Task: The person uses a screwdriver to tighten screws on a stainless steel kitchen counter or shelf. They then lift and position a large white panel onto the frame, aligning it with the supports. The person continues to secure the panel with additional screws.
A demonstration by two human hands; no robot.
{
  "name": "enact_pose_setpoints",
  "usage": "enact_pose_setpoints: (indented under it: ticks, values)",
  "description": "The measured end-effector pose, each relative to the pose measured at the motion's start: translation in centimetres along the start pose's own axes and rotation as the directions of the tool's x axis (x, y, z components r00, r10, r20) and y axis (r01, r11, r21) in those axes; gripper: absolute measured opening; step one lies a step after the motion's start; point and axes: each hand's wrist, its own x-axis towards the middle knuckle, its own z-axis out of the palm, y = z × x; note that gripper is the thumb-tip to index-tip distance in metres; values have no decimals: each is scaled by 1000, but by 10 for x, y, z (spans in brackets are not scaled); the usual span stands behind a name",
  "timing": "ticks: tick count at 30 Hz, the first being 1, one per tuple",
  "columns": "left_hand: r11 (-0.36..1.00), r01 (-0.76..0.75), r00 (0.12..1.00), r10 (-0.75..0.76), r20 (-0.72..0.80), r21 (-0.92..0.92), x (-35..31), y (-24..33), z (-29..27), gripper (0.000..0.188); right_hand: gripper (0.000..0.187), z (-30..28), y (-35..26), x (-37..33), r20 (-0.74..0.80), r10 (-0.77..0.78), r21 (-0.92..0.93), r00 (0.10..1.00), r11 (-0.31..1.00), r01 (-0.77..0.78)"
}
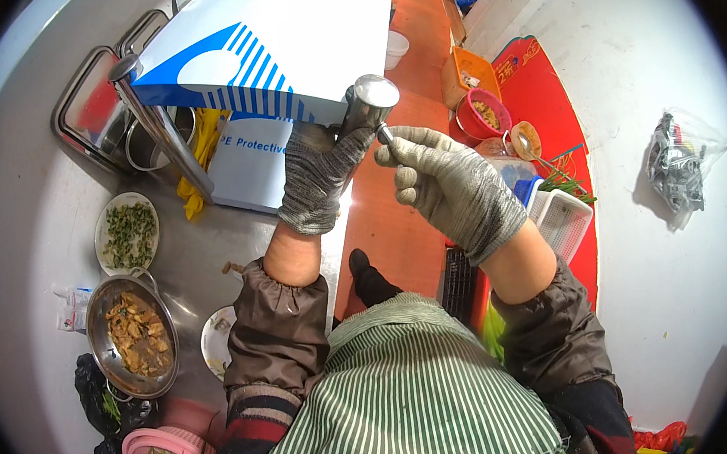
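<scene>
A shiny round-capped metal tube (371,97) stands at the corner of a box, in the upper middle. My left hand (318,179), in a grey knit glove, is closed around this tube. In a matching glove, my right hand (454,176) pinches a small dark-tipped metal piece (384,133) at the tube's near side. Whether that piece is joined to the tube I cannot tell. Behind my left hand, the large white and blue box (278,36) lies over a second box (247,164). Another metal post (163,132) leans at the boxes' left side.
On the steel counter (191,281) to the left are a plate of chopped greens (129,234), a metal pan of cooked food (138,333) and a pink basket (166,443). A red table (532,82) on the right holds a pink bowl (485,114) and a white basket (563,218).
</scene>
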Motion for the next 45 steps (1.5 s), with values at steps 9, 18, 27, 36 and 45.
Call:
enact_pose_setpoints:
  ticks: [9, 18, 27, 36, 45]
  values:
    - [995, -66, 998, 65, 22, 77, 1, 0, 0, 32, 30, -2, 12, -2, -113, -194, -179, 975, 969, 172]
    - [998, 47, 999, -46, 25, -41, -1, 7, 3, 33, 42, 5, 16, -13, 35, -324, -367, 945, 876, 314]
    - [982, 99, 994, -106, 30, 163, -2, 10, -2, 46, 37, -4, 37, -2, 182, -606, -843, 774, 309, 440]
    - [987, -34, 999, 29, 35, 159, -1, 8, 2, 38, 28, -5, 23, -9, 466, -620, -866, 632, -465, 183]
    - [1000, -24, 998, 24, 64, -6, 1, 6, -1, 32, 29, 8, 16, -8, 282, -630, -940, 723, -332, 78]
